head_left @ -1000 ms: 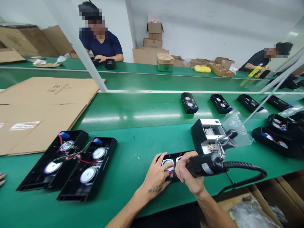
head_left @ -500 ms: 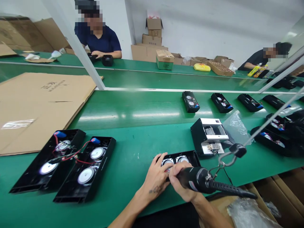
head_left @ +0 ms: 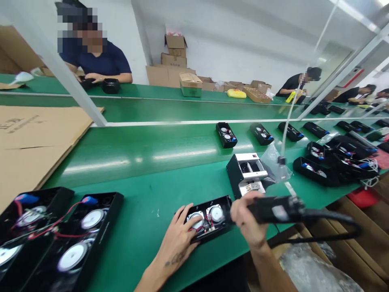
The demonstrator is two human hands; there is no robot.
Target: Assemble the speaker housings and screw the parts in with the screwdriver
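A black speaker housing (head_left: 209,233) with two round white-faced speakers and red wires lies on the green bench in front of me. My left hand (head_left: 179,233) rests over its left end, fingers spread across the left speaker and the rim. My right hand (head_left: 251,219) is wrapped round a black corded power screwdriver (head_left: 278,209), held nearly level at the housing's right end; its tip is blurred. Two larger-looking open housings (head_left: 97,231) with speakers, red wires and blue connectors lie at the left.
A black-and-white machine (head_left: 247,172) stands just behind the housing, beside a clear plastic bag (head_left: 275,162). More housings (head_left: 226,135) line the belt. Flat cardboard (head_left: 36,142) lies at the left. One person (head_left: 100,61) sits opposite; others work far right.
My right hand has moved right with the screwdriver, off the middle of the housing, and the tool is now more level. Both speakers show more. The view has turned to the right.
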